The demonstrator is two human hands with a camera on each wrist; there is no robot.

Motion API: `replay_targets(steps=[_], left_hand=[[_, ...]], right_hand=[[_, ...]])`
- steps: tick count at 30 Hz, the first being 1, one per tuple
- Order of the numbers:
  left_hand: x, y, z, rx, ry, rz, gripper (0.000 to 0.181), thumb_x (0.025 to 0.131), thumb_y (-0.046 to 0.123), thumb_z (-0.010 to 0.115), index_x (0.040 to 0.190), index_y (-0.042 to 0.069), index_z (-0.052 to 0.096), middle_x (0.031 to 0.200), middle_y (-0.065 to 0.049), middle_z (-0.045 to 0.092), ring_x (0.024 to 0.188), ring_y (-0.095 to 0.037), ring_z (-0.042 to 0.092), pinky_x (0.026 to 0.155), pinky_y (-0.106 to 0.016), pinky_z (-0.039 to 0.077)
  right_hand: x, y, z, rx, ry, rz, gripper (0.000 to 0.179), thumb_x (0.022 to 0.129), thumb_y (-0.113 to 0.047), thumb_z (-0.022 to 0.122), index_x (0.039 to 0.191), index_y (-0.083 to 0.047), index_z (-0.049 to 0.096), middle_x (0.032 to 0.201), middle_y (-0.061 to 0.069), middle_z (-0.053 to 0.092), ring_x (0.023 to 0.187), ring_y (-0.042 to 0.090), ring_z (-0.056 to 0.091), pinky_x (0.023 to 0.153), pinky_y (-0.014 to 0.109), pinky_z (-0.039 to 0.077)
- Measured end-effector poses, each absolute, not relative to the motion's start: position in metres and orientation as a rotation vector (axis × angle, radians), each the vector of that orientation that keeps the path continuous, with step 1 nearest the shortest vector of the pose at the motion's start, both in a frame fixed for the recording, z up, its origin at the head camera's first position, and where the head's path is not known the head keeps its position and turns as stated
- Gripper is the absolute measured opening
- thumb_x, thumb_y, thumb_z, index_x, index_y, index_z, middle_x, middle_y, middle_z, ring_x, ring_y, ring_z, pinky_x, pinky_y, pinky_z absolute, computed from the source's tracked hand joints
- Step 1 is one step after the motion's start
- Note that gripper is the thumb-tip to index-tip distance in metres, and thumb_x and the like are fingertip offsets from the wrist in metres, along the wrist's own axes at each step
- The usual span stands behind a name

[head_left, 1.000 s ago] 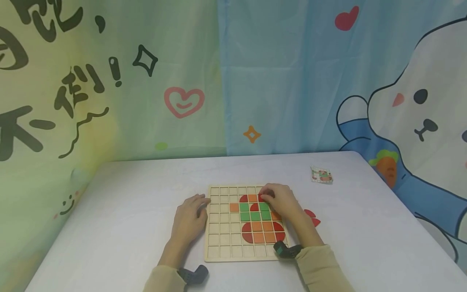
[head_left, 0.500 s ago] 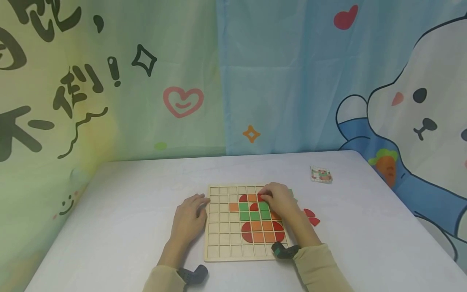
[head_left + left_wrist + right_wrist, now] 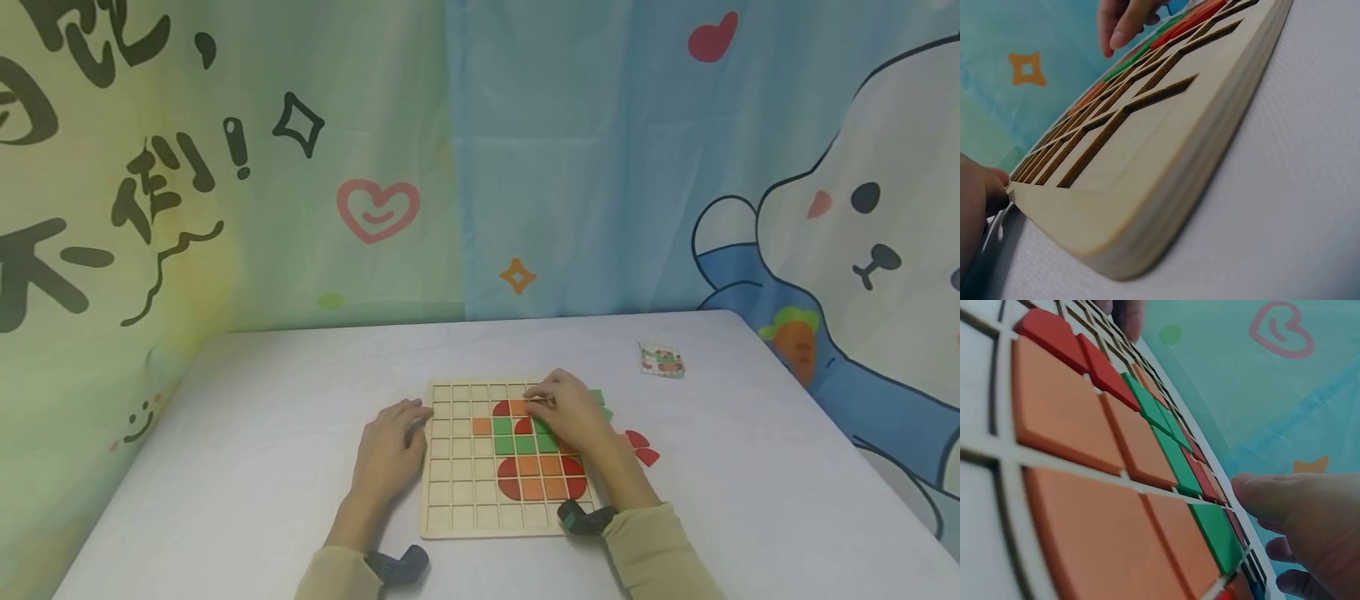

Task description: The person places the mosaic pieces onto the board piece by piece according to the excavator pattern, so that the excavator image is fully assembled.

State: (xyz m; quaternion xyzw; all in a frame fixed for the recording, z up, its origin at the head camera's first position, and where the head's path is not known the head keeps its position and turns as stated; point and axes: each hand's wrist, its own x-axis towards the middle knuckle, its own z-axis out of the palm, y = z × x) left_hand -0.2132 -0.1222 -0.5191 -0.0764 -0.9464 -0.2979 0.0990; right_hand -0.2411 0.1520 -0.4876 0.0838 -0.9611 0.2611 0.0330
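A square wooden grid board lies on the table, partly filled with flat red, orange and green pieces. My left hand rests at the board's left edge, its fingertips touching the rim in the left wrist view. Over the upper right of the board is my right hand, thumb and fingers slightly bent and apart, with no piece seen between them in the right wrist view. Below it are green squares and orange squares. The hand hides the board's top right cells in the head view.
Loose red pieces and green pieces lie right of the board, partly behind the right arm. A small printed card lies farther back on the white table. A patterned curtain hangs behind.
My right hand has shifted slightly left and away over the board's top, its fingers leaving the red piece they touched at the upper right. My left hand has stayed at the rim.
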Motion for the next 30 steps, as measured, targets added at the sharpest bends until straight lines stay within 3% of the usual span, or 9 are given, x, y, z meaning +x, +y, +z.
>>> replay_targets(steps=[4, 12, 17, 22, 30], left_hand=[[-0.214, -0.122, -0.519, -0.227, -2.801, -0.874, 0.030, 0.090, 0.017, 0.054, 0.118, 0.020, 0.065, 0.133, -0.002, 0.059, 0.132, -0.024, 0.047, 0.109, -0.052, 0.036], [-0.213, -0.121, -0.519, -0.227, -2.808, -0.874, 0.031, 0.089, 0.017, 0.054, 0.118, 0.020, 0.065, 0.133, -0.002, 0.059, 0.132, -0.024, 0.046, 0.109, -0.053, 0.036], [-0.213, -0.120, -0.521, -0.232, -2.806, -0.878, 0.031, 0.089, 0.017, 0.054, 0.118, 0.020, 0.065, 0.133, -0.002, 0.059, 0.132, -0.024, 0.046, 0.109, -0.053, 0.036], [-0.212, -0.120, -0.519, -0.237, -2.805, -0.878, 0.031, 0.089, 0.017, 0.054, 0.118, 0.020, 0.065, 0.133, -0.003, 0.059, 0.132, -0.025, 0.047, 0.108, -0.054, 0.037], [-0.212, -0.121, -0.517, -0.226, -2.809, -0.882, 0.031, 0.089, 0.016, 0.054, 0.118, 0.019, 0.065, 0.134, -0.003, 0.058, 0.132, -0.025, 0.046, 0.109, -0.054, 0.035]], right_hand=[[-0.239, 0.149, -0.487, 0.297, -2.961, 0.803, 0.015, 0.087, -0.027, 0.069, 0.099, -0.019, 0.075, 0.091, -0.002, 0.056, 0.078, 0.013, 0.048, 0.071, 0.029, 0.046], [-0.242, 0.164, -0.485, 0.310, -2.944, 0.836, 0.013, 0.088, -0.024, 0.068, 0.095, -0.016, 0.075, 0.091, -0.001, 0.058, 0.082, 0.014, 0.052, 0.075, 0.032, 0.049], [-0.243, 0.209, -0.479, 0.110, -2.940, 0.826, 0.021, 0.091, -0.024, 0.063, 0.106, -0.012, 0.071, 0.100, 0.008, 0.062, 0.085, 0.021, 0.054, 0.072, 0.035, 0.049], [-0.239, 0.247, -0.481, -0.131, -3.034, 0.862, 0.033, 0.094, -0.029, 0.058, 0.122, -0.014, 0.061, 0.120, 0.016, 0.059, 0.103, 0.030, 0.055, 0.086, 0.049, 0.051], [-0.238, 0.251, -0.487, -0.158, -3.119, 0.964, 0.039, 0.092, -0.031, 0.060, 0.127, -0.014, 0.059, 0.122, 0.017, 0.056, 0.110, 0.033, 0.053, 0.093, 0.054, 0.048]])
